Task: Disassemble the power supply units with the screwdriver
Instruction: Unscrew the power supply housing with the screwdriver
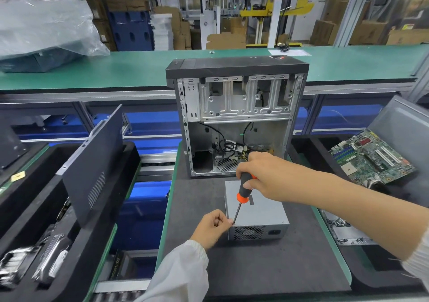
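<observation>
Screw removal at the near left top corner of the grey sheet-metal power supply box [256,211] is, I judge, the step in hand. My left hand [212,228] sits just beside that corner with its fingers [226,220] curled and pinched together at the tip of the tool; what they pinch is too small to tell, maybe a screw. My right hand [262,174] is clamped around the handle of the black and orange screwdriver [243,192], whose thin steel shaft leans down to the left and meets the box at that corner.

The box lies flat on the dark grey foam mat of the table [267,267], with its perforated fan grille and a black socket on the near face. Its top is smooth and matt, with one small dark label. I think the next move needs the tip kept straight in the screw head and a steady downward push, since a thin tip can slip on smooth metal.

Behind the box stands the open silver steel computer case [236,120] with a black plastic top, with loose black cables at the bottom. To the right, a green printed circuit board [373,160] rests tilted in a black tray. To the left, a dark grey flat metal side panel [92,167] leans upright in a black foam tray. Farther back runs a long green bench [139,69] with a clear plastic bag on it.
</observation>
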Demonstrator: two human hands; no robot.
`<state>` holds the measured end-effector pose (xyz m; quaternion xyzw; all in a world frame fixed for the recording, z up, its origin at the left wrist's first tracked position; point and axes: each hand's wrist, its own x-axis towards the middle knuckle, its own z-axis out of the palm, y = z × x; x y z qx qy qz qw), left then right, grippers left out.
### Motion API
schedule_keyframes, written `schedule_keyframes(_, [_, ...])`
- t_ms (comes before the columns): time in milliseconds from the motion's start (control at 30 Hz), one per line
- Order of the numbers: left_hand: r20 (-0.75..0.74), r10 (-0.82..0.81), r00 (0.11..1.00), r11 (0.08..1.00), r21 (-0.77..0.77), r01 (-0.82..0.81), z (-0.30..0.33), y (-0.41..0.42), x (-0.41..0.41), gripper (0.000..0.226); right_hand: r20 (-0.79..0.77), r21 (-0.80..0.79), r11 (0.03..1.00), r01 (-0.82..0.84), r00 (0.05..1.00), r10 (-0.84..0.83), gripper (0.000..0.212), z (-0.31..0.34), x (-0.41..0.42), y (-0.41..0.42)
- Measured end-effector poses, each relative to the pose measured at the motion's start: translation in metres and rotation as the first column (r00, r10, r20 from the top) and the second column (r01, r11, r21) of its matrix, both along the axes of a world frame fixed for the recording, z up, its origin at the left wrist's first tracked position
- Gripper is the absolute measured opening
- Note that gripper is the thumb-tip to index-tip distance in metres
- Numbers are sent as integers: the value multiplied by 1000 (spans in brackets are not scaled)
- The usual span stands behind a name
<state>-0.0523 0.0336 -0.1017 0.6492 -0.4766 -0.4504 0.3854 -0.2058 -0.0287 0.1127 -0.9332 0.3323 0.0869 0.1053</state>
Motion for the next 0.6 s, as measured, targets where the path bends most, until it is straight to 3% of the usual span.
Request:
schedule_keyframes(133, [-40, -60, 997, 990, -133, 55, 9, 3, 7, 4, -90, -163, 984, -66, 995, 52, 33, 1, 14, 6])
schedule_keyframes(233, [-64, -103, 993, 976, -202, 88, 18, 3, 14, 20, -154, -374, 916, -146, 984, 94, 39, 2, 27, 9])
schedule_keyframes(300, [-73, -122, 990, 968, -230, 102, 24, 2, 15, 22, -169, -421, 891, -170, 980, 107, 42, 1, 33, 8])
schedule_keyframes(433, [-102, -100, 990, 960, -270, 69, 35, -1, 10, 18, -159, -133, 970, -203, 971, 181, 23, 7, 36, 1])
schedule_keyframes(500, [-135, -103, 986, 960, -273, 63, 40, -2, 6, 16, -156, -27, 959, -281, 949, 274, 14, 11, 35, -2])
schedule_keyframes(600, [-143, -113, 983, 958, -277, 70, 45, 0, -1, 17, -204, 48, 941, -335, 919, 337, 28, 17, 34, -5])
